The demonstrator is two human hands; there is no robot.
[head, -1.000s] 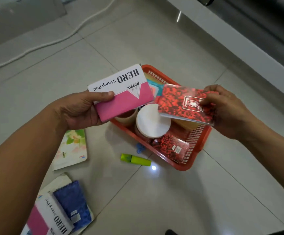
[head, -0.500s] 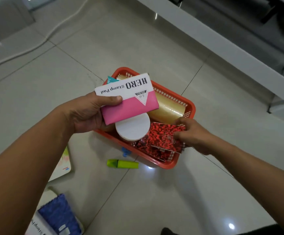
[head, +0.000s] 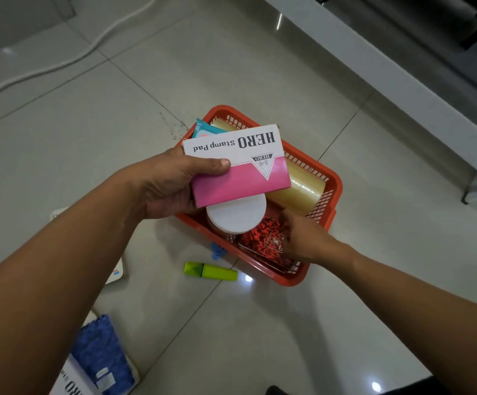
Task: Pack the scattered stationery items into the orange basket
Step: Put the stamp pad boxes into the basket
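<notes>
The orange basket (head: 336, 186) sits on the tiled floor. Inside it are a wide clear tape roll (head: 300, 186), a white-lidded jar (head: 235, 216), a teal packet (head: 203, 129) and a red patterned notebook (head: 260, 240). My left hand (head: 168, 186) grips a pink-and-white HERO stamp pad box (head: 240, 166) above the basket's left side, thumb on top. My right hand (head: 308, 240) reaches into the near right corner, its fingers resting on the red notebook that lies there, thumb spread away.
A green highlighter (head: 210, 271) and a small blue item (head: 218, 250) lie on the floor by the basket's near edge. A blue patterned packet (head: 100, 354), another stamp pad box (head: 69, 386) and a white card (head: 116, 273) lie at lower left. A white ledge (head: 374, 67) runs at right.
My right hand carried the red notebook down from above the basket into its near right corner and loosened its hold. The left hand kept the stamp pad box over the basket.
</notes>
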